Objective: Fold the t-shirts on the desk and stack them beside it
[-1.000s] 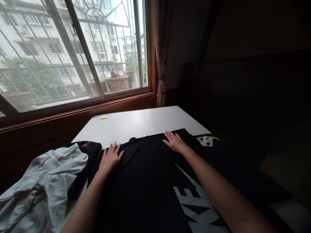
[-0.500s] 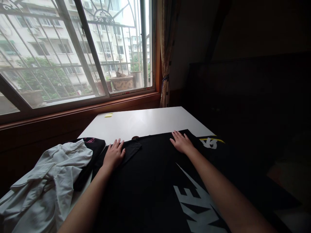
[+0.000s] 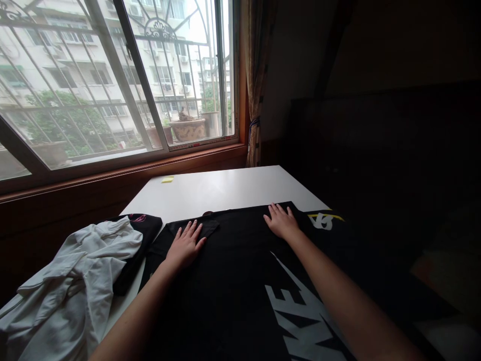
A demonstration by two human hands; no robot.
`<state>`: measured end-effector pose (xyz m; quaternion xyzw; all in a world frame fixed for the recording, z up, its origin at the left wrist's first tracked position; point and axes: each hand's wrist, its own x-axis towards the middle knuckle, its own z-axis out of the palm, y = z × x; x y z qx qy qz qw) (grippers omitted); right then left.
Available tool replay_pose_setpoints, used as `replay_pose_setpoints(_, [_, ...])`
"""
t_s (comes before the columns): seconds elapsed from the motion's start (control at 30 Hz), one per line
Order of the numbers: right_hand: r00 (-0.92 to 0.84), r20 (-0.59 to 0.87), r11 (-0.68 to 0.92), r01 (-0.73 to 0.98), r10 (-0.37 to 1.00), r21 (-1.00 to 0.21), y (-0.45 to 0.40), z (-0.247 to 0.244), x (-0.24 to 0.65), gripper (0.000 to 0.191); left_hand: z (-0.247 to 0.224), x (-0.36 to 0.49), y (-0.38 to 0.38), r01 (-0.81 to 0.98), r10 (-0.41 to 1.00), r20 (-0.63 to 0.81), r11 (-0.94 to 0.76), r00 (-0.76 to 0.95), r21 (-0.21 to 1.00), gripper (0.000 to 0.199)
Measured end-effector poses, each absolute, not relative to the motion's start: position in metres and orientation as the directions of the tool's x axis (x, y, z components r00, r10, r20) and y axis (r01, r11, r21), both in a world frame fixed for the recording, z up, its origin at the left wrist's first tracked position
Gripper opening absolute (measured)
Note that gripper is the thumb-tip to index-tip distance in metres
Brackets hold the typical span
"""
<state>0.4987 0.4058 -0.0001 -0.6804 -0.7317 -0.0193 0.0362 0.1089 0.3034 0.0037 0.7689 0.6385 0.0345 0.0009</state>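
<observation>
A black T-shirt (image 3: 225, 281) with large grey lettering lies spread over the near part of the white table (image 3: 225, 188). On its upper left, by a folded-over flap of black cloth, my left hand (image 3: 187, 244) rests flat with the fingers spread. My right hand (image 3: 281, 220) lies palm down near the shirt's far edge, its fingers a little apart. Neither hand grips the fabric. Just beyond the far edge, a small dark round thing (image 3: 208, 213) shows in part.
At the left lies a crumpled white garment (image 3: 75, 271) over black cloth with a pink print (image 3: 138, 217). To the right is dark cloth with a yellow stripe and a pale print (image 3: 321, 220). A yellow sticker (image 3: 167, 179) marks the table's far left, below the window.
My left hand has slid to the right and slightly nearer across the black T-shirt. The right hand has barely moved.
</observation>
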Motion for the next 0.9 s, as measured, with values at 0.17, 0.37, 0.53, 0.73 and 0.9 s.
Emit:
replay_pose_setpoints(0.17, [-0.051, 0.147, 0.056, 0.998, 0.988, -0.027, 0.397, 0.011, 0.492, 0.069, 0.004, 0.096, 0.314, 0.977, 0.977, 0.039, -0.209, 0.207, 0.043, 0.068])
replay_pose_setpoints(0.37, [-0.314, 0.108, 0.323, 0.943, 0.943, -0.081, 0.36, 0.014, 0.47, 0.068, 0.006, 0.082, 0.324, 0.972, 0.973, 0.027, -0.228, 0.227, 0.047, 0.068])
replay_pose_setpoints(0.53, [-0.416, 0.08, 0.424, 0.891, 0.906, -0.161, 0.335, 0.005, 0.473, 0.071, 0.007, 0.081, 0.325, 0.974, 0.975, 0.019, -0.223, 0.222, 0.04, 0.069])
replay_pose_setpoints(0.73, [-0.191, 0.044, 0.195, 0.974, 0.981, -0.119, 0.34, 0.005, 0.513, 0.071, 0.01, 0.083, 0.323, 0.975, 0.976, 0.004, -0.219, 0.219, 0.032, 0.067])
replay_pose_setpoints(0.9, [-0.099, 0.019, 0.101, 0.988, 0.995, -0.118, 0.329, 0.004, 0.559, 0.073, 0.011, 0.083, 0.322, 0.974, 0.975, 0.013, -0.221, 0.221, 0.049, 0.068])
